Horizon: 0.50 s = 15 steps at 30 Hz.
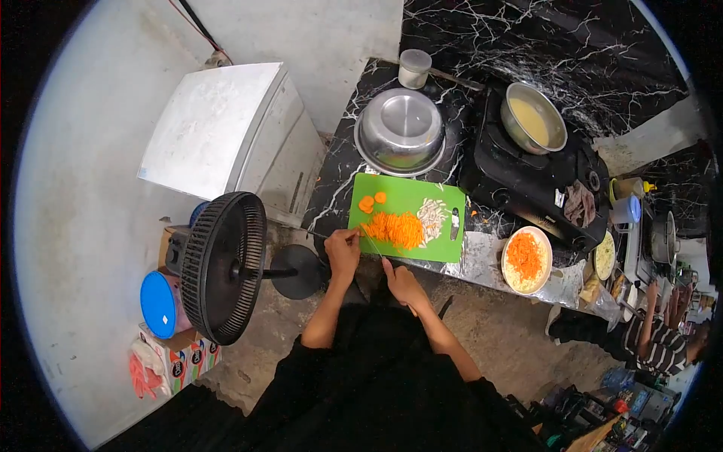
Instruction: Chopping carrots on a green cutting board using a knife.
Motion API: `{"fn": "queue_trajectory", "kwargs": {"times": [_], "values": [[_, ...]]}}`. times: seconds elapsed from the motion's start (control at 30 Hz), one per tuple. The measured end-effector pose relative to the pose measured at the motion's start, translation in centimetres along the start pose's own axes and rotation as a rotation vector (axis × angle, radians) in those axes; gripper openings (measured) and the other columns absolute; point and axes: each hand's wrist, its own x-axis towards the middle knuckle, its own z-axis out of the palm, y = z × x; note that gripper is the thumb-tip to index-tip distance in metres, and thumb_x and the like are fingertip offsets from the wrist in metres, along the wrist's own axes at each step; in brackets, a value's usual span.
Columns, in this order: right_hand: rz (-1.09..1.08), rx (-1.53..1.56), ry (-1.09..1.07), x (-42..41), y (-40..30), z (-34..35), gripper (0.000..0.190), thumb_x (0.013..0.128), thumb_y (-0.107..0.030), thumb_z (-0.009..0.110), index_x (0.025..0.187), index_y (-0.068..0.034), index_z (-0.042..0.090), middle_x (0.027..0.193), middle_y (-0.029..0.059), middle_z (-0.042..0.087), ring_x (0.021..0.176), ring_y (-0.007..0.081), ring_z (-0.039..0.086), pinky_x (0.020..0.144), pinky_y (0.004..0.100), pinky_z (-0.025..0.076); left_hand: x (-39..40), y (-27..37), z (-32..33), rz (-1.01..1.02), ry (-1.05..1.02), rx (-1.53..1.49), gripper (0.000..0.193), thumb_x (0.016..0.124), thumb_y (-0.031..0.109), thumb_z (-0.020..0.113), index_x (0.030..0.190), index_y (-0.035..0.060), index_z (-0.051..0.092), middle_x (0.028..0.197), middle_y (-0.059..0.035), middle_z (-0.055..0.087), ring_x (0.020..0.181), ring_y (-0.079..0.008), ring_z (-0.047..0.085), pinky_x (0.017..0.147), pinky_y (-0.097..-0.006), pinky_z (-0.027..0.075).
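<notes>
On the countertop lies a green cutting board (406, 183). A heap of shredded carrot (395, 229) covers its middle, with pale cut strips (432, 217) to the right and a few carrot slices (366, 203) at the upper left. My left hand (343, 251) is at the board's left front edge, its fingertips pinched on a small piece of carrot. My right hand (405, 285) grips the handle of a knife (371, 242), whose thin blade points up and left towards the carrot beside my left fingertips.
An upturned steel bowl (404, 124) and a lidded jar (415, 69) stand behind the board. To the right are a black gas stove (508, 175) with a pan (534, 118) and a bowl of shredded vegetables (526, 260). A fan (226, 268) stands left; another person (649, 339) is far right.
</notes>
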Motion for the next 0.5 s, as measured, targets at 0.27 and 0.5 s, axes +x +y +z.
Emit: {"fn": "queue_trajectory", "kwargs": {"times": [0.27,0.5], "values": [[0.044,0.13,-0.087,0.0,-0.9,-0.3,0.076,0.095,-0.052,0.028,0.043,0.003,0.036,0.036,0.0135,0.039,0.03,0.0244,0.046,0.032,0.036,0.037,-0.2,-1.1,0.7,0.016,0.017,-0.033,0.014,0.079,0.004,0.065,0.089,-0.005,0.067,0.079,-0.0202,0.064,0.066,-0.0261,0.065,0.059,-0.0318,0.05],[0.034,0.146,-0.089,0.2,-1.1,-0.5,0.075,0.094,-0.052,0.031,0.042,0.002,0.035,0.035,0.0128,0.038,0.027,0.0227,0.041,0.03,0.0345,0.034,-0.2,-0.5,0.4,-0.013,0.01,-0.049,0.013,0.079,0.004,0.065,0.089,-0.0045,0.067,0.082,-0.021,0.064,0.07,-0.0283,0.065,0.061,-0.0323,0.051]]}}
